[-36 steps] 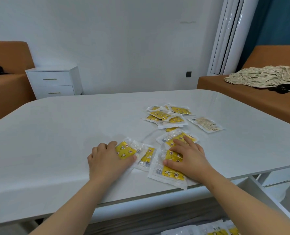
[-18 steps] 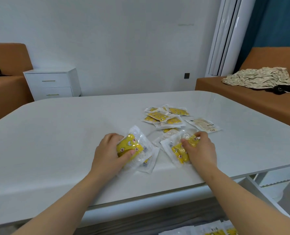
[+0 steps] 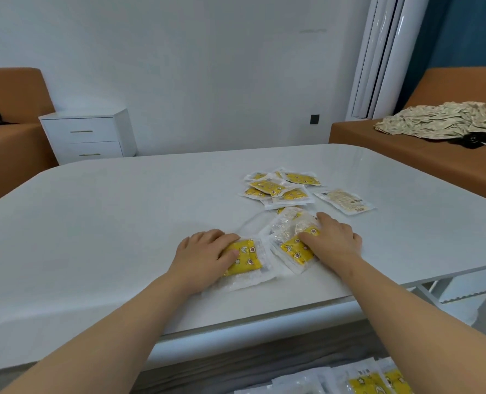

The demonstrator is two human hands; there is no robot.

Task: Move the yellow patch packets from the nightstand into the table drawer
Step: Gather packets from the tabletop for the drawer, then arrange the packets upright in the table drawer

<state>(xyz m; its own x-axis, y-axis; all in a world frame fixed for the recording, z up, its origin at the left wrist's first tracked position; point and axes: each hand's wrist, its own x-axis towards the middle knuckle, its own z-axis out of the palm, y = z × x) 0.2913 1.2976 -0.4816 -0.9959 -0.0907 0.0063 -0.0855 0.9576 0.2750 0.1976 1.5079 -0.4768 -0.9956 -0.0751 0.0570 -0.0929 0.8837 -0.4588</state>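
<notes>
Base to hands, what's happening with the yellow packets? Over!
Left hand grips one stack of yellow plastic patch packets; right hand grips a second stack. Loose packets lie farther back on the white table. Nothing blocks either hand.

Bright, even, cool light; shadows faint and soft. Pale sheen on the counter (image 3: 372, 169) near its far right corner. Frame edges bow; detail slightly soft.

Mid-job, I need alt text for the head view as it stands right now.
Both hands hold yellow patch packets on the white table: the left hand holds a flat stack, the right hand a crumpled bunch. More loose packets lie beyond them, and further packets show below the table's near edge.
</notes>
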